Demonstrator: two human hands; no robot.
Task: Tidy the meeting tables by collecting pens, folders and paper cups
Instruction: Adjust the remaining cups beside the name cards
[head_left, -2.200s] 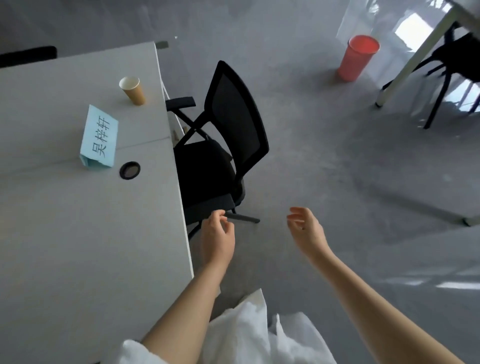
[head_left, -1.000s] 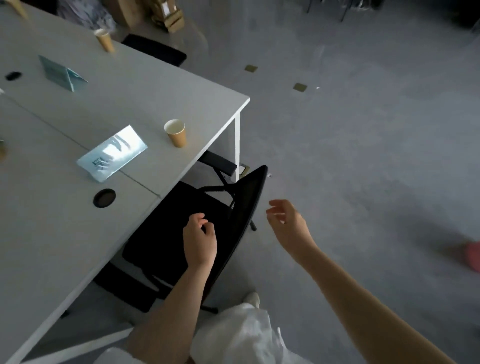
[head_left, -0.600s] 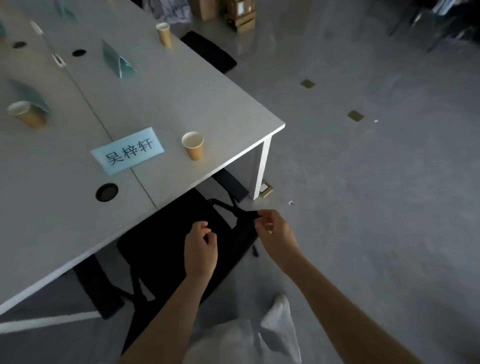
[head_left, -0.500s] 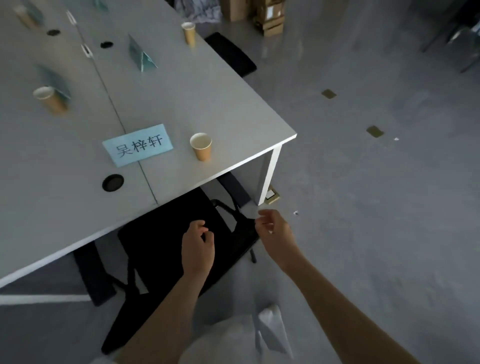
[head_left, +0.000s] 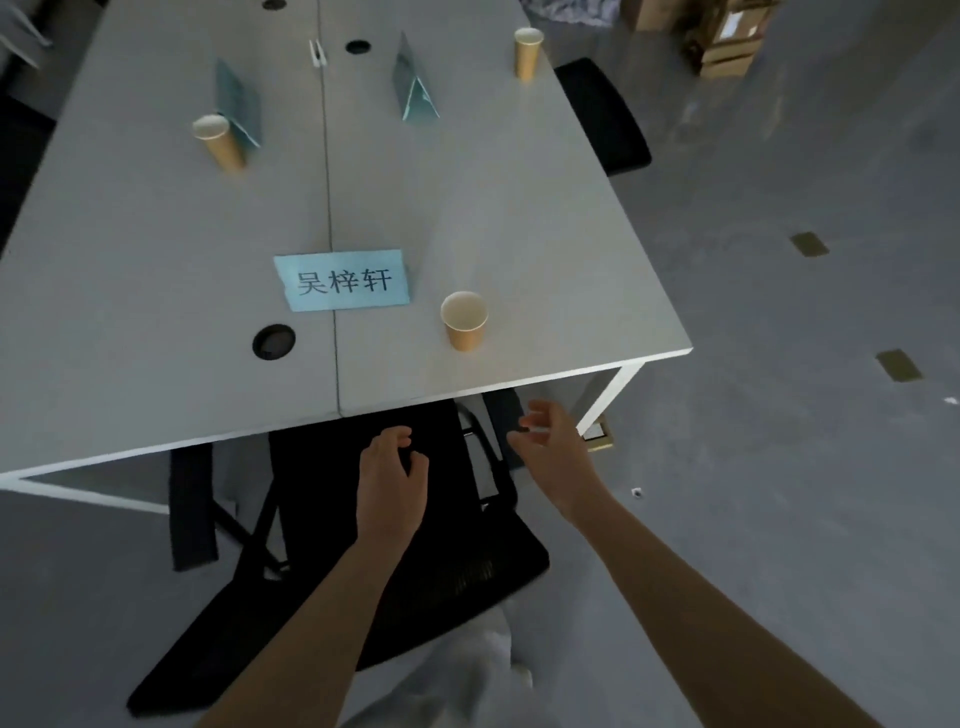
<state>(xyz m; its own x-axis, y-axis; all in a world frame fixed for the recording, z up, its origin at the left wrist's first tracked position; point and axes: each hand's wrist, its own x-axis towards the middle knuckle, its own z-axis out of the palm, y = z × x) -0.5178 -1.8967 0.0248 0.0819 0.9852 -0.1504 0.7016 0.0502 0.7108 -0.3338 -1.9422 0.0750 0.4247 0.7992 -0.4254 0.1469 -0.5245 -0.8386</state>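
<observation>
Near the table (head_left: 519, 218) corner a cup (head_left: 464, 320) stands upright, mouth up, just beside a name card (head_left: 343, 280), apart from both hands. Below the edge, over a chair (head_left: 363, 545), the left hand (head_left: 390, 483) and right hand (head_left: 558, 457) hang loosely curled, empty.

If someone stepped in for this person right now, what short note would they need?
Left hand: loosely curled, holding nothing, over the black chair.
Right hand: fingers relaxed, empty, just below the table edge.
Nearest paper cup: upright near the table's front right corner, beside the blue name card.
Second cup: far left, by a folded card. Third cup: far right edge.
No pens or folders in view.
Done: nothing collected from this table.
Left: pick up all three cups, probably the nearest first.
</observation>
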